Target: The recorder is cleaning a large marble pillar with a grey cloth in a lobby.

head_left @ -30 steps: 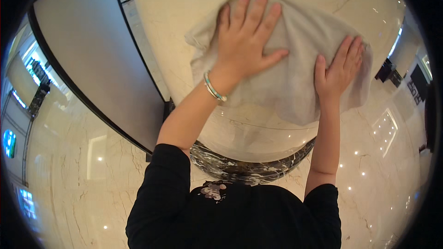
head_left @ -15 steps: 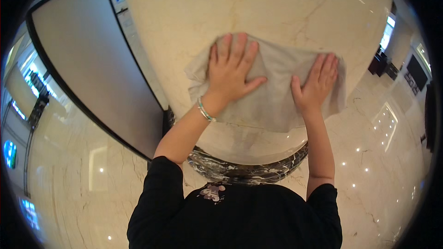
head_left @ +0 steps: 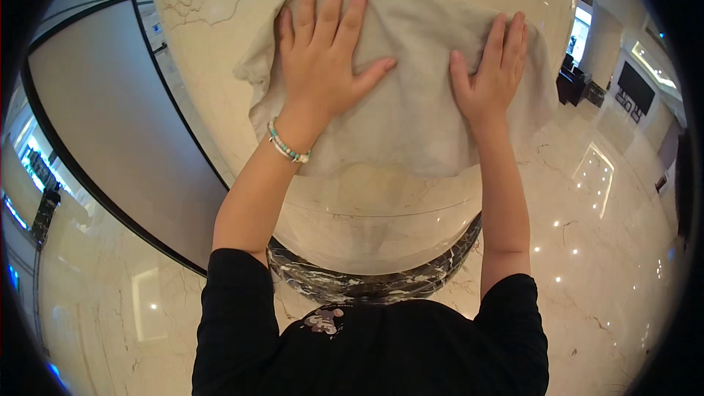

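Observation:
A thin grey cloth (head_left: 418, 95) lies spread against a cream, veined marble column (head_left: 220, 0), with small creases along its left edge. My left hand (head_left: 319, 62) presses flat on the left part of the cloth, its fingers spread and the thumb pointing right. A beaded bracelet circles that wrist. On the right part, my right hand (head_left: 491, 77) also rests flat, thumb apart from the other fingers. Both palms are hidden against the cloth.
Close on the left stands a grey panel with a black frame (head_left: 117, 117). Dark veined marble (head_left: 367, 282) rings the column's foot. Around it spreads a glossy marble floor (head_left: 587, 271). Dark furniture (head_left: 576, 88) and a wall screen (head_left: 635, 88) appear farther off at right.
Both hands have slid the cloth farther up the column. The cloth now sits higher in view and looks more stretched out.

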A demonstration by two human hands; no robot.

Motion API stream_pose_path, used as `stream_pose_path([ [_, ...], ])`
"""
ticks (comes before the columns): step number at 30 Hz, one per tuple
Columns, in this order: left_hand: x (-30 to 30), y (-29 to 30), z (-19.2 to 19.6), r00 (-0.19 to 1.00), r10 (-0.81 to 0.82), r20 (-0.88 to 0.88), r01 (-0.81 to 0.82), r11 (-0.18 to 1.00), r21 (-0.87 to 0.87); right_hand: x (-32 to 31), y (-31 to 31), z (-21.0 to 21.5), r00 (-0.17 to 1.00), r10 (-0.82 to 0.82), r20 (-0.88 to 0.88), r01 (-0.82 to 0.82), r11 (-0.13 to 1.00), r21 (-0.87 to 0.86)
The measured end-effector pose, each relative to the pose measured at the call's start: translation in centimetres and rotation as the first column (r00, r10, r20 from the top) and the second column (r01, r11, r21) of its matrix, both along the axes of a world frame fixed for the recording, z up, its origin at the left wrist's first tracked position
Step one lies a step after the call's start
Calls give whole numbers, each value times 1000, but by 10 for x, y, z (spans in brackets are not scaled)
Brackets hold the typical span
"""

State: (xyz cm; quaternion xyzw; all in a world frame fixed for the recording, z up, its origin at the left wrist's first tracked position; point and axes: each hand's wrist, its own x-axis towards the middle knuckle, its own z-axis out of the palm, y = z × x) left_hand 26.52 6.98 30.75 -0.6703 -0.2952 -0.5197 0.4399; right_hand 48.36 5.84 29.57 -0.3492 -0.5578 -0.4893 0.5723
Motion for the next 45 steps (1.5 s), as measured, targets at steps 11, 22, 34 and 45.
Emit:
stream_pose_path([
  [11,-1,-5,-58,999,46,-19,-47,996,-70,4,-5,-41,999,6,45,2,984,-178],
  [22,-2,-7,-38,998,16,-68,-19,999,-38,10,-8,-17,997,-13,75,28,978,-208],
  [34,23,8,1,982,-85,-166,107,986,126,36,-3,-9,1000,-1,-2,1,963,-268],
  [45,3,8,-15,995,33,-92,-17,984,179,13,-12,-29,998,47,-30,-54,954,-296],
])
